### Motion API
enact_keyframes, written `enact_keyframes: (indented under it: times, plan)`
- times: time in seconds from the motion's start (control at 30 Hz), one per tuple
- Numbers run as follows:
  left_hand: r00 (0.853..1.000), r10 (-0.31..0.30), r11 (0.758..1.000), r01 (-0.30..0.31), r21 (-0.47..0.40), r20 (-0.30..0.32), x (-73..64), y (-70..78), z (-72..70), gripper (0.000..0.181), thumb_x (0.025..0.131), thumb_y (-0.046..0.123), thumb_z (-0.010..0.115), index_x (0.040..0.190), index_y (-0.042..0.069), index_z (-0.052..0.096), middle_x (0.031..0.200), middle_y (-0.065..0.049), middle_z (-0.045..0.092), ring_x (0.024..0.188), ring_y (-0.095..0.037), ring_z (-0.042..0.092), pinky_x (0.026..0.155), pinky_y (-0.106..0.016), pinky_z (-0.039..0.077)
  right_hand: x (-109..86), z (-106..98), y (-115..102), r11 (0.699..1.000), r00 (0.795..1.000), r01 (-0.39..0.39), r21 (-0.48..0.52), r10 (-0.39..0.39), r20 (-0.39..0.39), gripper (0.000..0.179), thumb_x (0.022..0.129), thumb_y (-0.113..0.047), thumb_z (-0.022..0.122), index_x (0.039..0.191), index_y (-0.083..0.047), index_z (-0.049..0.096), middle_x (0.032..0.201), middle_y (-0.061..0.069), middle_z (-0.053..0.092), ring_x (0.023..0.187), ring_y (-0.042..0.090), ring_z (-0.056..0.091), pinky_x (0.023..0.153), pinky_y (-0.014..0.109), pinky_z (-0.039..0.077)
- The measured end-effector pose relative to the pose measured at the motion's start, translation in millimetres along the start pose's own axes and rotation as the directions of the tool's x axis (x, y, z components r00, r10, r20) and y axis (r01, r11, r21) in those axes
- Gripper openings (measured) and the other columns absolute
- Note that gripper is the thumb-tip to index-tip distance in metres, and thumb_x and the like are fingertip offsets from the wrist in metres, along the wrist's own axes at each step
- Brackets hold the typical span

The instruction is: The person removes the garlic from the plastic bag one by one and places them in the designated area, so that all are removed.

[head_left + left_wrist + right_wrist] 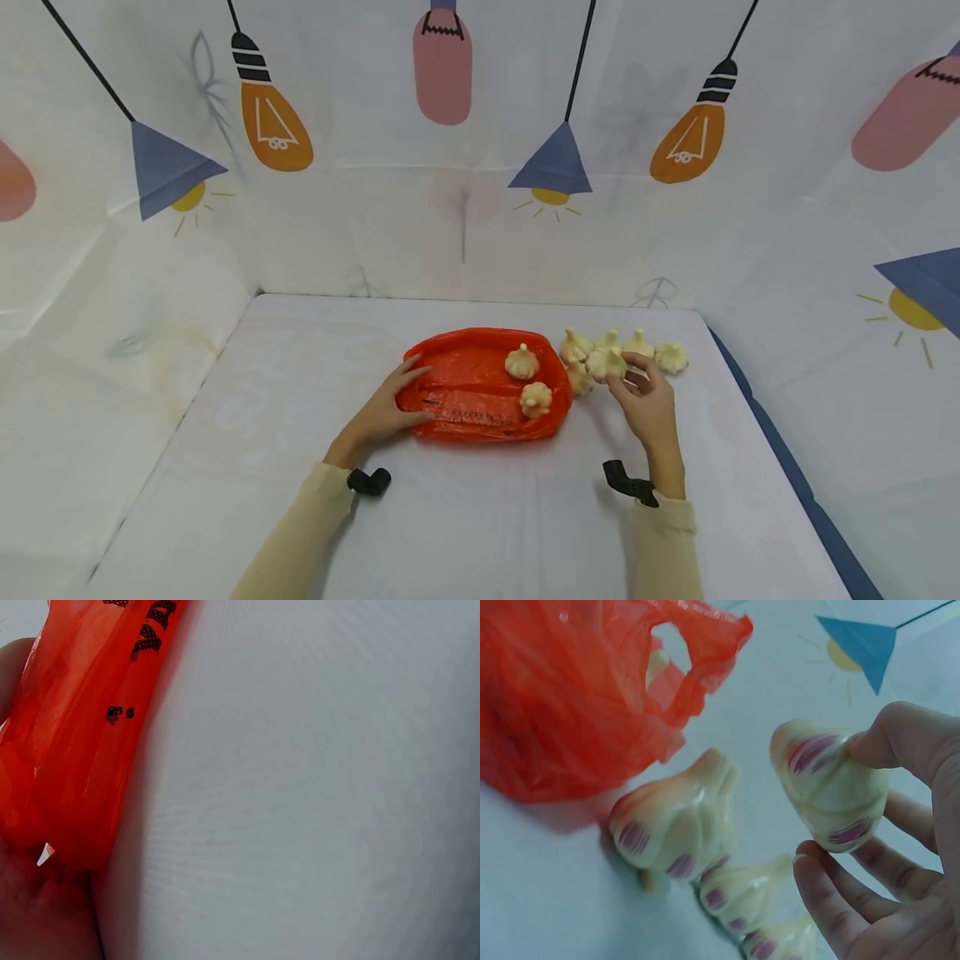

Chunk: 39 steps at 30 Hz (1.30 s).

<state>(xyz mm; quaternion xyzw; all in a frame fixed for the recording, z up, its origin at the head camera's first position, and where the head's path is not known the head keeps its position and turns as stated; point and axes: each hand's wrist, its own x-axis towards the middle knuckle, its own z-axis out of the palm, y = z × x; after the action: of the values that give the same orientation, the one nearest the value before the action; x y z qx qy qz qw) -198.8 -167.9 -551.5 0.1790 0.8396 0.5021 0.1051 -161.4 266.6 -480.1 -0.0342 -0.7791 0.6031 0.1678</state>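
Note:
A red plastic bag (457, 362) with dark print lies on the table, two garlic bulbs (521, 362) resting on it towards its right end. My left hand (384, 410) holds the bag's left end, fingers over the far side and thumb at the near side. Just right of the bag, my right hand (648, 404) pinches one garlic bulb (829, 787) between thumb and fingertips, raised above the others. This bulb is pale, with purple streaks. Several more garlic bulbs (679, 821) lie behind and beneath it in a group against the bag's right side.
The white table (480, 517) has its far edge against a hanging sheet (375, 225) printed with lamps and bulbs. More sheeting rises at the left and right. A dark blue strip (780, 450) runs along the table's right edge.

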Motion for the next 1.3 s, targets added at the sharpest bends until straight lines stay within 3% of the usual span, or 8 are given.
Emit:
enact_keyframes:
  times: [0.27, 0.4, 0.7, 0.97, 1.1, 1.3]
  plan:
    - [1.000, -0.002, 1.000, 0.002, 0.009, -0.001, -0.3, 2.8, -0.6, 0.083, 0.085, 0.034, 0.084, 0.157, 0.019, 0.045, 0.173, -0.001, 0.018, 0.159, -0.038, 0.013, 0.120, -0.072, 0.021, -4.5, -4, 8, 0.996, 0.998, -0.047, -0.073, 0.044, -0.035, 0.046, 0.091, 0.000, 0.073, 0.134, 0.007, 0.059, 0.131, 0.013, 0.059, 0.096, -0.005, 0.062, 0.078, 0.006, 0.053]
    - [1.000, 0.008, 1.000, -0.008, 0.017, 0.006, -0.6, 2.5, -0.7, 0.083, 0.085, 0.033, 0.084, 0.157, 0.018, 0.044, 0.173, -0.002, 0.017, 0.159, -0.039, 0.012, 0.121, -0.071, 0.020, -10.5, -4, 4, 0.997, 0.997, -0.036, -0.061, 0.032, -0.063, 0.045, 0.090, 0.004, 0.071, 0.132, 0.011, 0.058, 0.130, 0.019, 0.059, 0.097, -0.001, 0.063, 0.076, 0.007, 0.053]
    - [1.000, 0.020, 0.999, -0.020, 0.031, -0.002, -0.7, 1.4, -0.8, 0.083, 0.085, 0.032, 0.085, 0.157, 0.018, 0.045, 0.173, -0.002, 0.018, 0.159, -0.039, 0.012, 0.122, -0.070, 0.018, -6.7, -8, 43, 0.990, 0.989, -0.074, -0.122, 0.057, -0.139, 0.045, 0.091, -0.004, 0.073, 0.134, 0.003, 0.060, 0.136, 0.017, 0.060, 0.096, -0.008, 0.059, 0.076, 0.004, 0.051]
    - [1.000, 0.021, 1.000, -0.021, 0.022, -0.009, 0.3, 0.8, -1.0, 0.083, 0.085, 0.032, 0.084, 0.157, 0.018, 0.045, 0.173, -0.003, 0.018, 0.159, -0.039, 0.013, 0.121, -0.071, 0.019, -6.3, -8, 55, 0.978, 0.985, -0.132, -0.161, 0.111, -0.132, 0.043, 0.093, -0.012, 0.074, 0.133, -0.001, 0.062, 0.135, 0.014, 0.062, 0.096, -0.007, 0.058, 0.077, 0.003, 0.048]
    - [1.000, 0.026, 1.000, -0.026, 0.017, -0.008, 0.7, 0.3, -1.2, 0.083, 0.085, 0.032, 0.084, 0.157, 0.018, 0.045, 0.173, -0.003, 0.018, 0.159, -0.039, 0.013, 0.121, -0.072, 0.019, -7.2, -8, 58, 0.969, 0.982, -0.162, -0.184, 0.140, -0.127, 0.047, 0.093, -0.015, 0.074, 0.136, 0.001, 0.060, 0.139, 0.019, 0.060, 0.100, 0.000, 0.058, 0.077, 0.001, 0.045]
    - [1.000, 0.024, 0.999, -0.024, 0.021, -0.005, 0.3, 0.6, -0.9, 0.083, 0.085, 0.032, 0.084, 0.157, 0.017, 0.045, 0.173, -0.004, 0.018, 0.159, -0.038, 0.013, 0.122, -0.071, 0.019, -6.5, -7, 60, 0.969, 0.978, -0.178, -0.169, 0.155, -0.140, 0.047, 0.094, -0.017, 0.073, 0.136, 0.000, 0.060, 0.140, 0.018, 0.060, 0.114, 0.027, 0.061, 0.077, 0.000, 0.044]
